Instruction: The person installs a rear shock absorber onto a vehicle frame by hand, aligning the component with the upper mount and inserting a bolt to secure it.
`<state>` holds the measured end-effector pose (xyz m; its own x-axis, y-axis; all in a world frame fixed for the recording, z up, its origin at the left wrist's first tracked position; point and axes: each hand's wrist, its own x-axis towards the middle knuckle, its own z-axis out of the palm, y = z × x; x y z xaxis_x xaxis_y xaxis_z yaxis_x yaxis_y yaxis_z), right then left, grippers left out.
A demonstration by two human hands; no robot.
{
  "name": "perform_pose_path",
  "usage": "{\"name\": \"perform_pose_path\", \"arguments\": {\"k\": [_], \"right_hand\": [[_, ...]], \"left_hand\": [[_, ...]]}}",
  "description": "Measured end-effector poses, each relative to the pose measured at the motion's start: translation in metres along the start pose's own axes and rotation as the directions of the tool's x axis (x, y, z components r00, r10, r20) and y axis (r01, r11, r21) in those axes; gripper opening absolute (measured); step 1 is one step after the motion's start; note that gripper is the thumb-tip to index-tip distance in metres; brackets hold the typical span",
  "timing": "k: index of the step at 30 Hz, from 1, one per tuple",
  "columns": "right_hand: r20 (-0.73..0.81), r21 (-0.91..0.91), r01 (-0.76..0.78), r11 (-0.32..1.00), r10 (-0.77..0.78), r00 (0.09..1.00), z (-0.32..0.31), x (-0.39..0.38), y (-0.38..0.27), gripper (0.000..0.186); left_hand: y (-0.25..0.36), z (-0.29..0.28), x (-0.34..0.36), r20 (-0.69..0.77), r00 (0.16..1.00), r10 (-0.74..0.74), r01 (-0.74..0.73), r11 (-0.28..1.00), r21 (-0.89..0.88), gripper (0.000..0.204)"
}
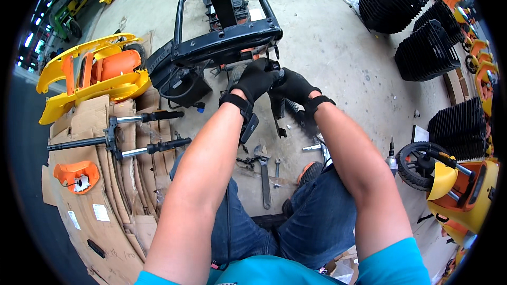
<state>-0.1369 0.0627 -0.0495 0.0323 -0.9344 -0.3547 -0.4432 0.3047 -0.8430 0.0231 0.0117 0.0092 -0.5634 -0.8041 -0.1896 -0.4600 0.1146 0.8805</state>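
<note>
Both my hands wear black gloves and meet at the near end of a black metal vehicle frame [227, 42]. My left hand [256, 80] is closed round a small black round part [275, 66] just below the frame's crossbar. Close against it on the right, my right hand [296, 86] is closed too; its fingers hide what they grip. A black bracket-like piece [279, 119] hangs below the hands. On the floor between my legs lie an adjustable wrench [264, 177] and a smaller wrench [277, 168].
On the left, a fork assembly [112, 138] and an orange shell [77, 176] lie on stacked cardboard [105, 169], with yellow body panels [95, 84] behind. Stacked black crates [393, 0] stand at right, near a yellow vehicle [467, 195] with its wheel [417, 166].
</note>
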Motion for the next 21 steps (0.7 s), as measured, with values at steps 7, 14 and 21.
{"name": "perform_pose_path", "arguments": {"k": [7,14,21], "right_hand": [[-0.014,-0.108,-0.043,0.993,0.042,0.999,0.004,-0.005,-0.006,0.055],[-0.041,-0.066,-0.018,0.998,0.015,0.999,0.0,-0.016,-0.021,0.052],[-0.097,0.013,0.029,1.0,-0.027,0.995,-0.004,-0.02,-0.031,0.045]], "left_hand": [[-0.007,-0.001,0.0,-0.073,0.996,0.058,-0.051,0.994,0.096,0.032],[-0.001,-0.002,-0.001,-0.102,0.983,0.155,-0.139,0.979,0.148,0.033],[0.017,-0.012,-0.006,-0.181,0.954,0.239,-0.214,0.965,0.149,0.03]]}}
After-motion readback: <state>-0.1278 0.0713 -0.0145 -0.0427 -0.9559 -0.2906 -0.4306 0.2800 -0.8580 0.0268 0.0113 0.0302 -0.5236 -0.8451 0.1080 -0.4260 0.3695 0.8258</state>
